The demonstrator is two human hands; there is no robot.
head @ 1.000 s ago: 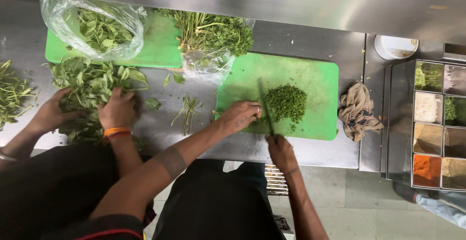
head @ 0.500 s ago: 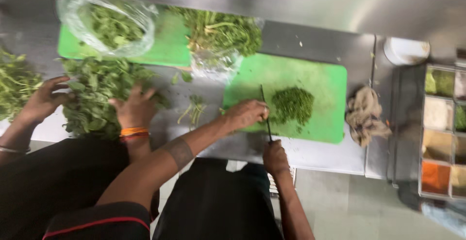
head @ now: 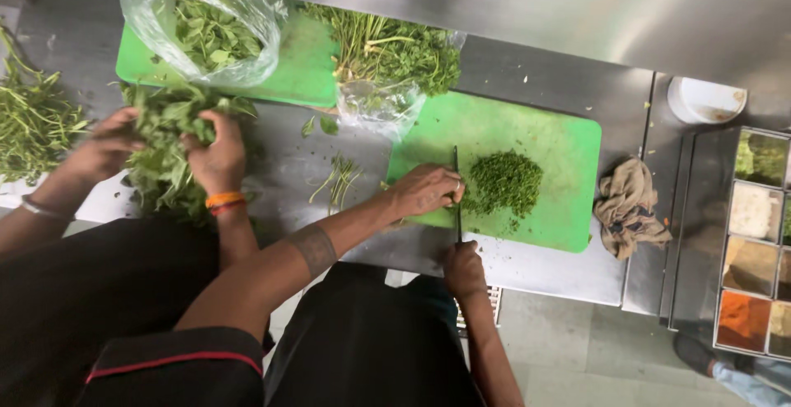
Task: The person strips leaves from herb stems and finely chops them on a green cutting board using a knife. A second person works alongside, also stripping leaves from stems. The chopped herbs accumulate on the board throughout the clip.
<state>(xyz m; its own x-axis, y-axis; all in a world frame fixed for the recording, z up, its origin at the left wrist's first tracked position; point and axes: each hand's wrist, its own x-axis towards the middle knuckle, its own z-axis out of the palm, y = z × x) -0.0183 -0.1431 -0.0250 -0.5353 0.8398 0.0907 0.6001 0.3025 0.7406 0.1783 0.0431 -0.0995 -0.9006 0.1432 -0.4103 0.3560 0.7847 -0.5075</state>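
Right hand (head: pixel 464 268) is closed around the knife (head: pixel 457 197) handle at the counter's near edge, blade running out across the green cutting board (head: pixel 568 209). Left hand (head: pixel 427 189) lies curled over the blade's spine, fingers bent, touching the pile of chopped herbs (head: pixel 504 181). Risk, as I see it: those left fingertips sit right beside the edge, so a slip could nick them. The co-worker's hands (head: pixel 216 156) grip leafy greens (head: pixel 165 139) close by; a bumped elbow could jolt the knife arm.

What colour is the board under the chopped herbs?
Bright green. The cutting board under the chopped herbs shows best in the head view.
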